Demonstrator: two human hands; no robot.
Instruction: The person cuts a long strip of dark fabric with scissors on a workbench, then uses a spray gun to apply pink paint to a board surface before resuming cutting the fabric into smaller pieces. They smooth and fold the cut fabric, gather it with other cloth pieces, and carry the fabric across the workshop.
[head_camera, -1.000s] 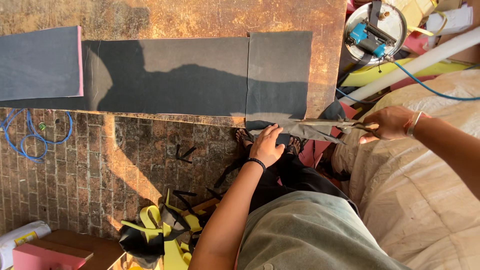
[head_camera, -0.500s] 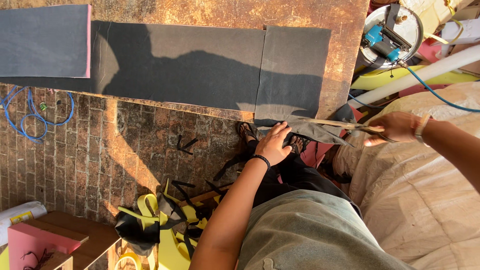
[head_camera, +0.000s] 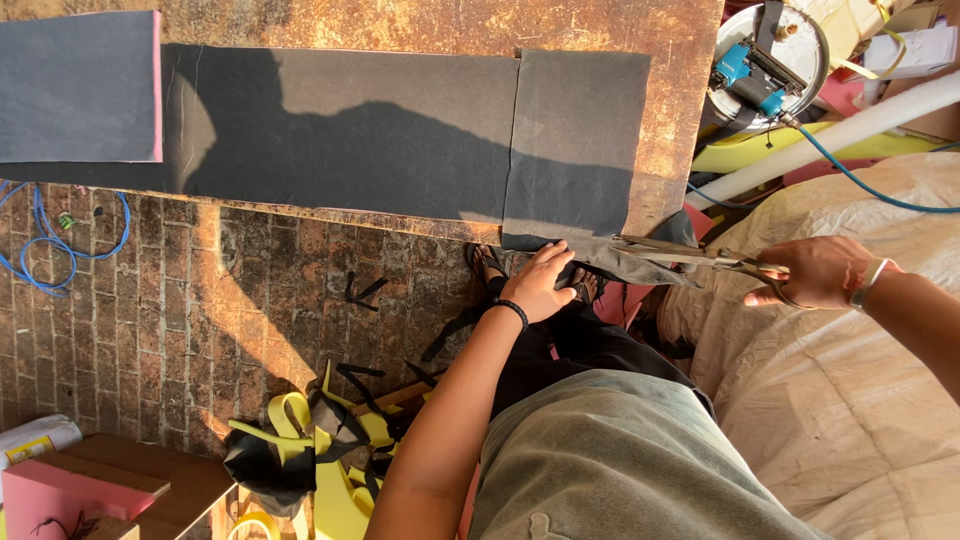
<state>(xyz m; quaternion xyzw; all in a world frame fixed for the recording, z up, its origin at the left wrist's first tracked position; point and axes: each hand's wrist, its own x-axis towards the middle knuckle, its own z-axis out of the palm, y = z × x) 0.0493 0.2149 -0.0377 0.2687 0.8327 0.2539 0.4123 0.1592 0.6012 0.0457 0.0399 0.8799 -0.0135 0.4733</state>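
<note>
- Two hands are working one dark fabric sheet (head_camera: 575, 150): the left hand (head_camera: 540, 285) is pressing flat on its overhanging edge.
- The right hand (head_camera: 815, 272) is gripping scissors (head_camera: 690, 253), blades pointing left along that edge, toward the left hand.
- The sheet is lying lengthwise across the rusty table (head_camera: 680, 60).

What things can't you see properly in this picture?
Head view only:
- Left hand fingertips: tucked under the dark fabric strip.
- Right hand fingers: curled into the scissors handles, so the grip is hidden.
- Where the blades meet the fabric: too small and shadowed to tell.
- Feet in sandals: mostly covered by the left hand and fabric.
- Pink box: cut off by the bottom edge.
</note>
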